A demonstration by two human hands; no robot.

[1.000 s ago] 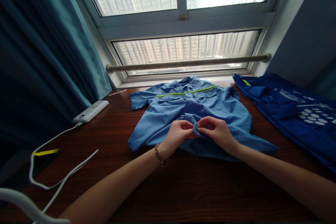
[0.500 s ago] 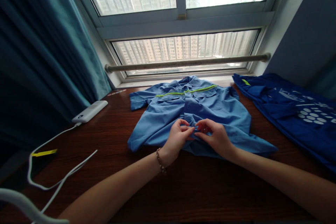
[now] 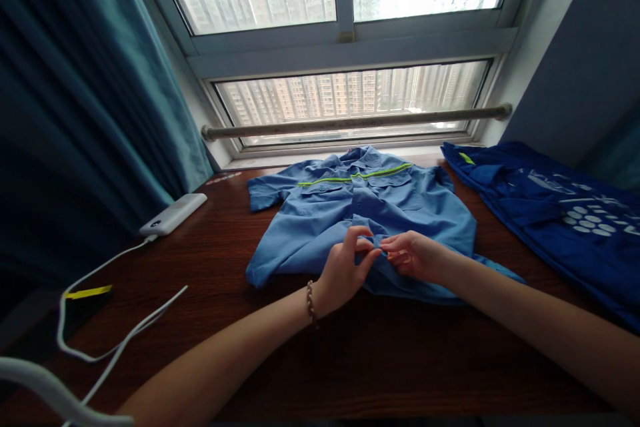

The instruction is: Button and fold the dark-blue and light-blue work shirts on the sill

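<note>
A light blue short-sleeved shirt (image 3: 320, 220) with a yellow-green stripe across the chest lies spread on the dark wooden table (image 3: 380, 367), collar toward the window. My left hand (image 3: 350, 267), a braided bracelet at its wrist, pinches the lower front edge of the shirt between thumb and fingers. Close against it on the right, my right hand (image 3: 413, 255) grips the same front edge with its fingertips. The fabric is lifted and bunched where the two hands meet. Any button there is too small to make out.
To the right lies a dark blue garment (image 3: 540, 213) with white print. A white power bank (image 3: 173, 215) with a white cable (image 3: 135, 330) is on the left, near a yellow strip (image 3: 89, 292). Curtain (image 3: 150, 80) and window rail (image 3: 350, 125) stand behind.
My right hand has turned so its fingers point left, closing into a tighter pinch. My left hand has shifted slightly right. The shirt's lower right corner is now more covered by my right forearm.
</note>
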